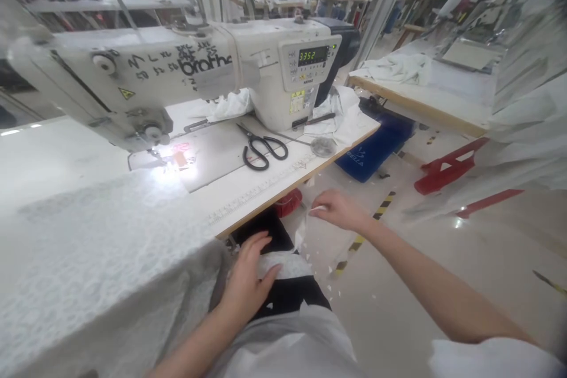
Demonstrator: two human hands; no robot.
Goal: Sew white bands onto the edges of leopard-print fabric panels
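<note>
Over my lap, below the table edge, my left hand is held with thumb and fingers apart, close to a white piece of cloth on my dark-clad leg. My right hand is out past the table's front edge, its fingertips pinched on a thin white strip that hangs toward the lap. Whether strip and cloth are joined I cannot tell. White patterned fabric lies across the table's left side, reaching up to the lit needle area of the sewing machine.
Black scissors lie on the table by a small round dish. Crumpled white cloth sits at the machine's right end. A blue bin and a red frame stand beyond. White scraps dot the floor.
</note>
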